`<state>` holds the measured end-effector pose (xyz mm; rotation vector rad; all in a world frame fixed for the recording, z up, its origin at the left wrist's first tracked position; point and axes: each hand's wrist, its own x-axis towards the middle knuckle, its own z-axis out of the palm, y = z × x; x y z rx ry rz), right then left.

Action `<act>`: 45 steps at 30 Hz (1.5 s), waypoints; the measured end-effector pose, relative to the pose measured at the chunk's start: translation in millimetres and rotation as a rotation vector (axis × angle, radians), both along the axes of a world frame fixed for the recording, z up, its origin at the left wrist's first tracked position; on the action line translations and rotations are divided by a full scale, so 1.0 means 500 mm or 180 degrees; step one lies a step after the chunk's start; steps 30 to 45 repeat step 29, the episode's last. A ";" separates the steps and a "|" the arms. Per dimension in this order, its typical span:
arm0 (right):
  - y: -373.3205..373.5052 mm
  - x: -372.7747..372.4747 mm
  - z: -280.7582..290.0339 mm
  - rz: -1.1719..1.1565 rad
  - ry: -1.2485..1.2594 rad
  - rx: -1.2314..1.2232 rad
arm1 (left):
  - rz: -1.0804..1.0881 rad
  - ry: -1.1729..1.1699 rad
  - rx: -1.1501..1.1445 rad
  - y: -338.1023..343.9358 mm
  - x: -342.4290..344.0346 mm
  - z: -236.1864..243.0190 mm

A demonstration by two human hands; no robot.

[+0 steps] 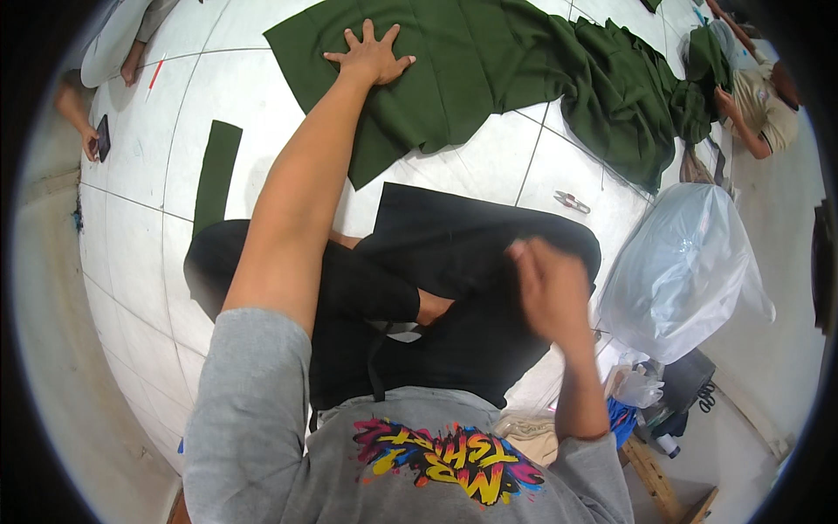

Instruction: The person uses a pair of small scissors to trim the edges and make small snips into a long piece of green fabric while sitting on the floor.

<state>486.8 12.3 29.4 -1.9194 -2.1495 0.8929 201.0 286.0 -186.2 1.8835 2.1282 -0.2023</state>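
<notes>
A large dark green fabric (pixel 463 70) is spread over the white tiles in front of me, flat at the left and bunched up toward the right. My left hand (pixel 371 59) presses down on its flat part with the fingers spread wide. Over my right knee hovers my right hand (pixel 552 288), apart from the green fabric. It is blurred by motion, its fingers look curled, and whether anything is in them cannot be made out. A narrow green fabric strip (pixel 216 170) lies apart on the tiles, left of my left forearm. Small thread snips (pixel 573 202) rest on the floor beyond my right knee.
At right stands a full translucent plastic bag (pixel 685 271). Black-handled scissors (pixel 707 397) and mixed items lie behind it. A co-worker (pixel 759 109) at far right touches bunched green fabric. Far left, another person's hand (pixel 91 142) holds a phone (pixel 104 138) near a red pen (pixel 156 74).
</notes>
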 end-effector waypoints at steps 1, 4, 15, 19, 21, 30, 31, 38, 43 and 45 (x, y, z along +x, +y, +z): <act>-0.037 -0.018 -0.001 -0.0232 0.0353 -0.0135 | -0.0023 -0.0008 -0.0027 0.001 0.004 0.006; -0.123 -0.037 -0.023 -0.0727 0.1047 -0.0266 | 0.0017 -0.0139 -0.0089 0.004 -0.003 0.012; -0.374 0.141 -0.012 -0.1894 0.1737 -0.1842 | 0.0055 -0.0227 -0.0500 0.016 0.008 0.049; -0.490 0.253 0.037 -0.2443 0.2247 -0.2878 | 0.0069 -0.0372 -0.0914 0.007 0.019 0.108; -0.527 0.288 0.051 -0.2790 0.2517 -0.3258 | 0.0068 -0.0389 -0.0915 0.009 0.020 0.107; -0.313 0.055 -0.049 -0.0151 0.7209 -0.2181 | -0.0043 -0.0122 -0.0207 0.006 0.008 -0.003; -0.313 0.055 -0.049 -0.0151 0.7209 -0.2181 | -0.0043 -0.0122 -0.0207 0.006 0.008 -0.003; -0.313 0.055 -0.049 -0.0151 0.7209 -0.2181 | -0.0043 -0.0122 -0.0207 0.006 0.008 -0.003; -0.313 0.055 -0.049 -0.0151 0.7209 -0.2181 | -0.0043 -0.0122 -0.0207 0.006 0.008 -0.003; -0.313 0.055 -0.049 -0.0151 0.7209 -0.2181 | -0.0043 -0.0122 -0.0207 0.006 0.008 -0.003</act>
